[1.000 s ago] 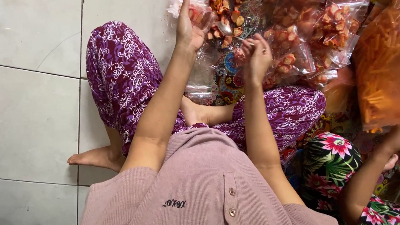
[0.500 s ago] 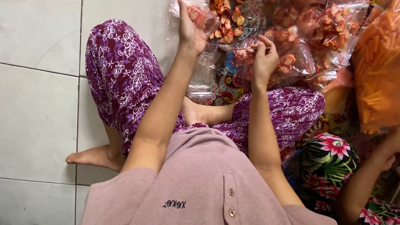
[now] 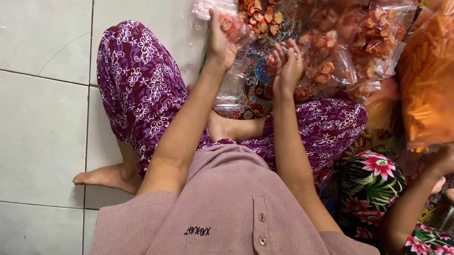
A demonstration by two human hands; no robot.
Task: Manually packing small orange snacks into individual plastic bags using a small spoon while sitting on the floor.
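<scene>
Bagging step: your left hand point(image 3: 221, 41) pinches a clear snack bag point(image 3: 228, 18) (half filled), right hand point(image 3: 287, 67) released beside it; next, steady its mouth.

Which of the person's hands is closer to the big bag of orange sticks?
The right hand. It sits among the clear snack bags, with more small bags between it and the big orange bag. The left hand is farther off, holding a clear bag.
</scene>
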